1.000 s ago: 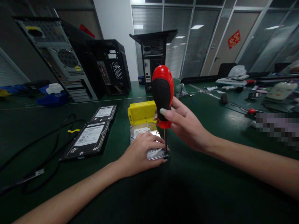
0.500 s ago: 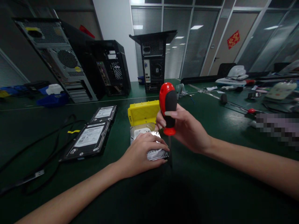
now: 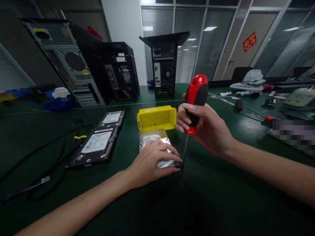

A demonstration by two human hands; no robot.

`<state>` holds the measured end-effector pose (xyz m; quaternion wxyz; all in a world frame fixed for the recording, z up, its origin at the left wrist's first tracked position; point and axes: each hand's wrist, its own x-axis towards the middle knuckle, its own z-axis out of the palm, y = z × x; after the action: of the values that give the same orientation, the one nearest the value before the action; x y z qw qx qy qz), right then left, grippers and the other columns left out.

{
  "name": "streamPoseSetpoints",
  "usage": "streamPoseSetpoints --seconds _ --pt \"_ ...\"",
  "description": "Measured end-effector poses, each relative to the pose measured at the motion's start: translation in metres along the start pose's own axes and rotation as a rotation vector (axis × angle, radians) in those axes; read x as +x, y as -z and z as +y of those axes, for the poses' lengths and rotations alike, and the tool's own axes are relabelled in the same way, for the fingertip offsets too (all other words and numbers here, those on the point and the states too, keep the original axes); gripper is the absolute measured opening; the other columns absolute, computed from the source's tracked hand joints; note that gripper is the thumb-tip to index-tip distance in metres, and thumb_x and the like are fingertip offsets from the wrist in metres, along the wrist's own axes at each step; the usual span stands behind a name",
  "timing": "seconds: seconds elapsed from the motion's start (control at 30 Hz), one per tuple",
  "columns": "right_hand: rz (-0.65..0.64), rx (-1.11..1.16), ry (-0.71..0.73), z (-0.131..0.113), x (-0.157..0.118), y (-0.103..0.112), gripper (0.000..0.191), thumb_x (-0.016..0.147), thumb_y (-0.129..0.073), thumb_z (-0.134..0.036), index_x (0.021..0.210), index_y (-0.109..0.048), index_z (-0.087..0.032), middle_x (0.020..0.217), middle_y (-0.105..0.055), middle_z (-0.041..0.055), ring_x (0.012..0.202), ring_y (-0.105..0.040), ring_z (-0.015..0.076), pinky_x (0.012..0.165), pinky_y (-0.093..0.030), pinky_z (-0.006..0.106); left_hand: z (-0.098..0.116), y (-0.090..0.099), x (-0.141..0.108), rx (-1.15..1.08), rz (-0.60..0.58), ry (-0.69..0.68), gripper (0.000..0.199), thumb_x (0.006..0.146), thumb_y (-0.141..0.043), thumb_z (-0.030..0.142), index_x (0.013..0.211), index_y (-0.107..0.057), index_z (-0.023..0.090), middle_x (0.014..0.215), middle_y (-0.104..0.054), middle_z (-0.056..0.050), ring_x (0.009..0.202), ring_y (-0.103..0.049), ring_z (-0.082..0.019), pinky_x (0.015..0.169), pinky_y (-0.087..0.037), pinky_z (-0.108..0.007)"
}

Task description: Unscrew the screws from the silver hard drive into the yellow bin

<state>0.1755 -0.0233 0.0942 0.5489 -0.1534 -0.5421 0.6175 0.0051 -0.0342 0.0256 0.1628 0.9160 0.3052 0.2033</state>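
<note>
On the green worktop [image 3: 137, 209], the left hand [image 3: 147, 160] lies over the drive [image 3: 150, 137] with its fingers bent around it, and it seems to press the drive flat. The thumb is apart from the fingers, along the near edge. The right hand [image 3: 214, 131] is closed on the handle of the screwdriver [image 3: 196, 93], whose shaft goes down, slightly tilted, to the near right corner of the drive. Whether the tip touches the drive or stands just beside it, I cannot tell.

As I judge it, the step in hand is screwdriver work at this edge. A next move there calls for a steady drive, the tip well set, and the fingers of the left hand kept away from it.

Just behind the drive stands the yellow box [image 3: 157, 119], on its side, with the opening toward the person. To the left, two other drives [image 3: 99, 142] lie end to end, labels up, and beyond them to the left are the black cables [image 3: 31, 186]. Farther back there are the blue tray [image 3: 59, 104] and three computer cases [image 3: 164, 62]. Behind all, a red sign [image 3: 249, 41] hangs on the door [image 3: 237, 62]
</note>
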Motion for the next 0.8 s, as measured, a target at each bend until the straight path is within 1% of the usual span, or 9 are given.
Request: streamPoseSetpoints --seconds 0.13,0.2,0.37,0.5,0.67,0.8 --pt "-0.021 0.019 -0.054 0.0058 -0.0005 0.0026 0.019 0.078 -0.062 -0.022 0.081 -0.043 -0.019 0.058 -0.041 -0.0060 0.053 -0.039 0.0079 0.052 -0.036 0.022 -0.0006 -0.0024 -0.0003 0.009 0.021 -0.019 0.017 0.086 -0.066 0.029 0.102 -0.070 0.029 0.110 -0.067 0.002 0.100 -0.056 -0.020 0.086 -0.036 -0.034" --pt "-0.023 0.021 -0.055 0.0066 -0.0010 0.0032 0.019 0.079 -0.061 -0.021 0.082 -0.043 -0.019 0.058 -0.041 -0.0060 0.053 -0.039 0.0076 0.052 -0.037 0.022 -0.0008 -0.0031 -0.0002 0.005 0.037 -0.021 0.017 0.085 -0.066 0.028 0.102 -0.070 0.029 0.109 -0.067 0.002 0.100 -0.056 -0.019 0.086 -0.036 -0.034" --pt "0.009 0.017 0.018 0.0038 0.0021 0.0030 0.013 0.084 -0.056 -0.022 0.082 -0.044 -0.019 0.060 -0.042 -0.0058 0.053 -0.040 0.0070 0.054 -0.037 0.022 -0.0015 -0.0036 0.0008 -0.012 0.035 0.002 0.019 0.084 -0.067 0.026 0.102 -0.070 0.029 0.109 -0.068 0.002 0.100 -0.056 -0.020 0.086 -0.035 -0.034" --pt "0.016 -0.039 0.088 0.0017 0.0044 0.0028 0.015 0.083 -0.058 -0.024 0.083 -0.044 -0.020 0.059 -0.041 -0.0062 0.052 -0.040 0.0077 0.052 -0.037 0.022 -0.0019 -0.0048 0.0004 -0.031 0.043 0.018 0.019 0.082 -0.069 0.027 0.101 -0.070 0.028 0.108 -0.068 0.003 0.100 -0.057 -0.019 0.086 -0.035 -0.034" --pt "-0.003 -0.071 0.104 0.0013 0.0040 0.0030 0.015 0.084 -0.057 -0.024 0.085 -0.043 -0.021 0.058 -0.040 -0.0062 0.051 -0.040 0.0087 0.049 -0.036 0.023 -0.0022 -0.0057 0.0004 -0.034 0.045 0.016 0.017 0.082 -0.069 0.028 0.099 -0.070 0.028 0.108 -0.068 0.003 0.099 -0.057 -0.019 0.086 -0.035 -0.034" --pt "-0.010 -0.107 0.113 0.0016 0.0050 0.0039 0.018 0.084 -0.059 -0.029 0.086 -0.043 -0.022 0.057 -0.040 -0.0065 0.050 -0.040 0.0090 0.048 -0.036 0.024 -0.0023 -0.0056 0.0022 -0.027 0.038 0.029 0.016 0.082 -0.069 0.028 0.098 -0.070 0.028 0.107 -0.068 0.003 0.099 -0.057 -0.019 0.086 -0.035 -0.034"
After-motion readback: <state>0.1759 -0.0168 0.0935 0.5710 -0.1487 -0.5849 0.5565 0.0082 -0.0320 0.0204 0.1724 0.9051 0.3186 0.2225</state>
